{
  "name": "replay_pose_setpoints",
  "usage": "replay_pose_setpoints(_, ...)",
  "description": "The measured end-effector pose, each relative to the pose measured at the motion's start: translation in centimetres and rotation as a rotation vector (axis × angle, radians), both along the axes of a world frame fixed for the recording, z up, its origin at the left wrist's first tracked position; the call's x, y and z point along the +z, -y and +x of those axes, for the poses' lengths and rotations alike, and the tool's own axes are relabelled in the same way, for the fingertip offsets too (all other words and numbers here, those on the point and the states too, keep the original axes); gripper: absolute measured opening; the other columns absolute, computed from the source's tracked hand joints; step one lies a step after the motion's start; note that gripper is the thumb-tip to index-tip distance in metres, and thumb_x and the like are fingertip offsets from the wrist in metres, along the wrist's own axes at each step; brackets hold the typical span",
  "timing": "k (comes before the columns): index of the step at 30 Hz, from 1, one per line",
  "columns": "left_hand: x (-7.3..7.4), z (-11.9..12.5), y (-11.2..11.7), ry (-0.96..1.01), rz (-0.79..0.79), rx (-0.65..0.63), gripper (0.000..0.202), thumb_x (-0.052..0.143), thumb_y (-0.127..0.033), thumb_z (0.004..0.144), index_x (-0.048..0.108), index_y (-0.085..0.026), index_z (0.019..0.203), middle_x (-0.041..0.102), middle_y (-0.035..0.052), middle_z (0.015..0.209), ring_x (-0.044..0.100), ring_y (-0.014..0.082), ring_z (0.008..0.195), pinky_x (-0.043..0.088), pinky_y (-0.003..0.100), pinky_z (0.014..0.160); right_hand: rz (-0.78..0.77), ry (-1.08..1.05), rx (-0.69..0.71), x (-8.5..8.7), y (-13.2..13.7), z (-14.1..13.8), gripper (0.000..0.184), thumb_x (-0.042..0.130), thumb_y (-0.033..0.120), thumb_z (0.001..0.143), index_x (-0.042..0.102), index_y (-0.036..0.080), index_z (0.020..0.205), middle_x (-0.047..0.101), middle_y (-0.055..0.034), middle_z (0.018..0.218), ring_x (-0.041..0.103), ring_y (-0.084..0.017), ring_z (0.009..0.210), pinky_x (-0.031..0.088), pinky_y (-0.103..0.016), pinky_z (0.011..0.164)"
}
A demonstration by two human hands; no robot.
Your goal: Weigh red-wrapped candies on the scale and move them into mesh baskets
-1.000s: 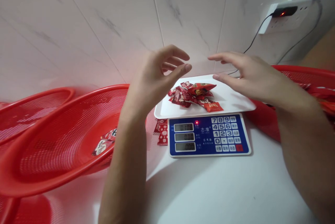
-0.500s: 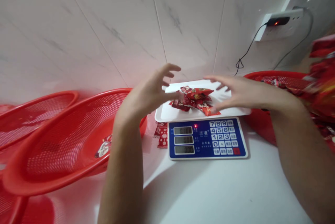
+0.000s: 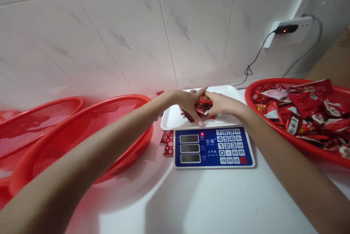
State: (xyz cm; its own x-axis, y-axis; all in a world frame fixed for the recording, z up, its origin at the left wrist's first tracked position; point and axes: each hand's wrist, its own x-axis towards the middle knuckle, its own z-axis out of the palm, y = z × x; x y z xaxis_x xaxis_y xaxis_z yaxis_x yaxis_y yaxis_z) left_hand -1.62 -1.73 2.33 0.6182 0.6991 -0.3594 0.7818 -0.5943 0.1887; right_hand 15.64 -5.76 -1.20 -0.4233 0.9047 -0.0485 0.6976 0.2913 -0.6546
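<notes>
Tiled wall (image 3: 109,33) (white), hands (image 3: 188,102) (image 3: 225,104) around candies (image 3: 203,104)

Room lies over the white counter (image 3: 218,197) before the scale (image 3: 213,148) (left basket (image 3: 131,97), right basket (image 3: 273,82) flanking).

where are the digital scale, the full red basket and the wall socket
digital scale (image 3: 210,150), head view, on its blue front panel
full red basket (image 3: 248,100), head view, on its left rim
wall socket (image 3: 298,33), head view, on its white faceplate

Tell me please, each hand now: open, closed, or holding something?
Left hand: fingers spread around the red candy packets; grip unclear.
Right hand: fingers against the packets; grip unclear.
</notes>
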Motion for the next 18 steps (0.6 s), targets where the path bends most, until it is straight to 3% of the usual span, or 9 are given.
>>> replay_pose_setpoints(3,-0.4,0.2,0.8,-0.035,-0.014,0.107,0.156,0.091,-0.048,0.047,-0.011,-0.034,0.165,0.016,0.0192,0.172,0.040,0.0475,0.145,0.043,0.054,0.113,0.004,0.002,-0.003,0.1,0.5,0.1,0.090,0.080,0.019,0.065,0.048,0.014,0.149,0.065,-0.0143,0.137,0.064,-0.029,0.121,0.053,-0.038,0.100)
replay_pose_setpoints(7,-0.7,0.0,0.7,-0.044,0.042,0.088,0.149,0.090,-0.051,0.050,-0.003,-0.037,0.165,0.018,0.0153,0.173,0.036,0.0475,0.147,0.037,0.057,0.117,0.013,-0.015,0.031,0.0,0.9,0.2,0.072,0.066,0.012,0.073,0.052,0.016,0.144,0.066,-0.0118,0.135,0.064,-0.028,0.121,0.052,-0.036,0.100)
replay_pose_setpoints(12,-1.3,-0.9,0.2,0.090,0.040,0.071,0.134,0.087,-0.063,0.055,0.015,-0.035,0.165,0.034,0.0116,0.167,0.044,0.0399,0.143,0.039,0.049,0.117,0.157,0.104,-0.235,-0.9,1.3,-1.0,0.057,0.059,0.011,0.080,0.050,0.008,0.136,0.070,-0.0196,0.120,0.067,-0.033,0.111,0.053,-0.039,0.085)
replay_pose_setpoints(15,-1.2,-1.2,0.1,0.104,0.046,0.105,0.128,0.085,-0.066,0.056,0.024,-0.034,0.163,0.034,0.0128,0.166,0.046,0.0401,0.140,0.041,0.050,0.114,0.201,0.095,-0.311,-1.1,1.5,-1.4,0.053,0.058,0.011,0.080,0.049,0.012,0.132,0.072,-0.0151,0.106,0.070,-0.032,0.101,0.052,-0.038,0.078)
replay_pose_setpoints(18,-0.9,-1.3,0.0,0.128,0.015,0.086,0.115,0.086,-0.057,0.058,0.036,-0.033,0.158,0.043,0.0100,0.161,0.053,0.0346,0.134,0.044,0.045,0.111,0.192,0.004,-0.264,-1.4,1.6,-0.9,0.051,0.058,0.011,0.079,0.046,0.017,0.128,0.072,-0.0088,0.098,0.070,-0.028,0.094,0.051,-0.035,0.077)
